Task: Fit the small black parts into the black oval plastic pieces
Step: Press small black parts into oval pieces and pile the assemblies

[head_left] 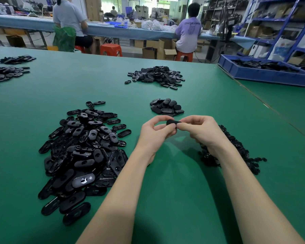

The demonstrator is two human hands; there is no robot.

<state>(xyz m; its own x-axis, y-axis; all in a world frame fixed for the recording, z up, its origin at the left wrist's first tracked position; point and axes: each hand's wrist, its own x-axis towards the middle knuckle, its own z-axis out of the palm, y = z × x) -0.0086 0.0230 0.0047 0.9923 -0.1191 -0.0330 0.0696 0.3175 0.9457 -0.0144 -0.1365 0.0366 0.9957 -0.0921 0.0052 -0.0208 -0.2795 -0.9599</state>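
Pinching one oval piece (173, 122) with left hand (154, 133) and right hand (199, 132); press evenly, keeping part square.

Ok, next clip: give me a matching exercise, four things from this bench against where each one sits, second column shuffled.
Things:
1. big pile of oval pieces
2. small neat stack of oval pieces
3. heap of small black parts
4. blue crate

Places:
A. far right edge of the green table
B. under the right forearm, right of the hands
C. left of the left hand
D. just beyond the oval piece both hands pinch

The right hand shares that pinch.

Pairs: 1-C, 2-D, 3-B, 4-A
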